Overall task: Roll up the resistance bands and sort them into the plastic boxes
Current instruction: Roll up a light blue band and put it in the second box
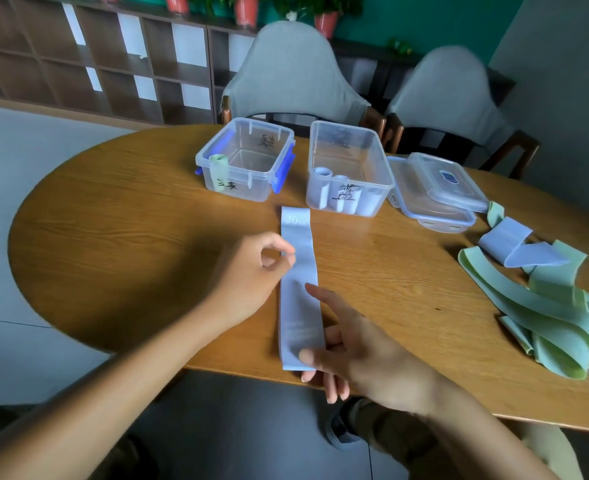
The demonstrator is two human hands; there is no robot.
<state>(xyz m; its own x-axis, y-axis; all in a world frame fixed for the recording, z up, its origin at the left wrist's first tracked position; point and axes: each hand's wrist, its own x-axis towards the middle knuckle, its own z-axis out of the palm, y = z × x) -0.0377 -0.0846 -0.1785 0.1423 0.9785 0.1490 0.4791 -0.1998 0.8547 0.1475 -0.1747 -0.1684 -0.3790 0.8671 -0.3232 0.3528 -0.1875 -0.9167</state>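
The pale blue band lies flat on the table, its long axis running straight away from the person, near end under the right hand, whose fingers lie spread and straight on it. The left hand pinches its left edge farther up. Faint "10" shows at the far end; box labels unreadable.
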